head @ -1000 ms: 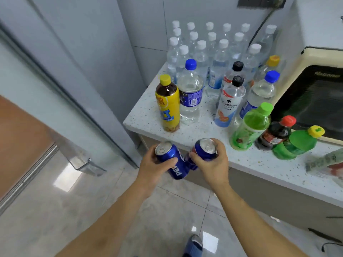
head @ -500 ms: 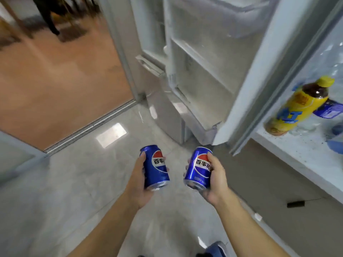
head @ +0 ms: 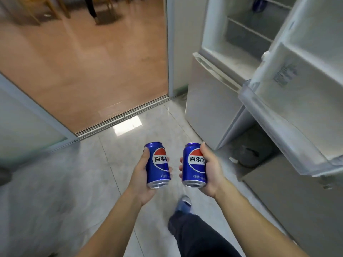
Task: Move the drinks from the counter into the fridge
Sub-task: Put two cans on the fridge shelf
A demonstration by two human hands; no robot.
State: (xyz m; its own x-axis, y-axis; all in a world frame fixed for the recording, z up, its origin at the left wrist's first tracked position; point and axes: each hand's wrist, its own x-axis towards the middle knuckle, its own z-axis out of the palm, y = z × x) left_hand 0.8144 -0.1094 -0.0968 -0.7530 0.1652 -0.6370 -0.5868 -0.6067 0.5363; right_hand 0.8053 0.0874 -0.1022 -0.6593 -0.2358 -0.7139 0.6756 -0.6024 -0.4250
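Note:
I hold two blue Pepsi cans upright over the tiled floor. My left hand (head: 142, 175) grips the left can (head: 157, 165), and my right hand (head: 210, 172) grips the right can (head: 194, 165). The two cans are a little apart, labels facing me. The fridge (head: 213, 101) stands ahead on the right. Its upper compartment (head: 246, 34) is open and shows white shelves. The open fridge door (head: 297, 101) with its door racks juts out at the far right, above and right of my right hand. The counter is out of view.
A sliding-door track (head: 122, 115) separates the grey tiles from a wooden floor (head: 83, 52) beyond. A dark object (head: 248, 154) lies on the floor under the fridge door. My leg and blue shoe (head: 183, 203) are below the cans. Chair legs and someone's legs show at the top.
I have turned away from the counter toward the fridge, carrying both cans. The bottles on the counter have left the view, and the fridge interior now shows at the upper right.

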